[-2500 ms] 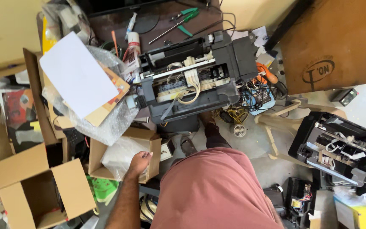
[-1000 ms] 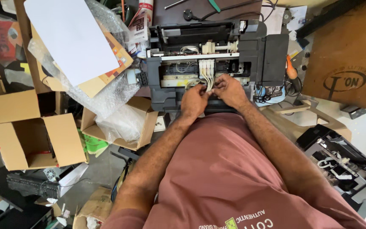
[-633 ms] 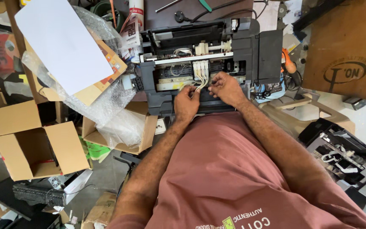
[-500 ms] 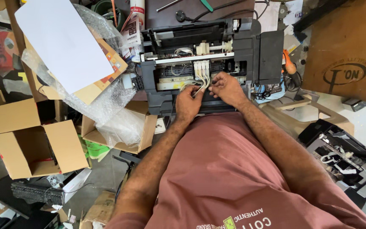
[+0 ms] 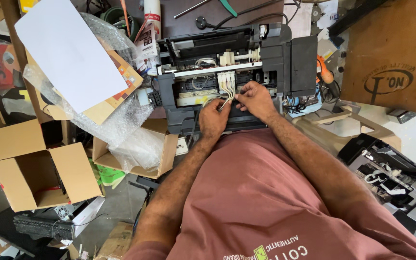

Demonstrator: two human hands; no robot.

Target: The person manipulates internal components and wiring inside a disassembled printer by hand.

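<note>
A bundle of thin pale tubes (image 5: 227, 94) is pinched between both hands at the front middle of the opened black printer (image 5: 227, 72), which is set across the cluttered workbench just ahead of the person's lap. The left hand (image 5: 214, 117) is curled nearly closed, its fingertips gripped on the lower run of the tubes; the right hand (image 5: 256, 98) is bent over from the other side, thumb and forefinger closed on the same tubes. Above the hands, a row of small white cartridges (image 5: 226, 79) is seen, with the tubes led down from it. To the printer's left, a white sheet of paper (image 5: 71, 53) is laid on crumpled bubble wrap (image 5: 121, 115), and an open cardboard box (image 5: 34, 168) is found below that. At the right edge, a second dismantled printer (image 5: 391, 178) is seen on the floor.
</note>
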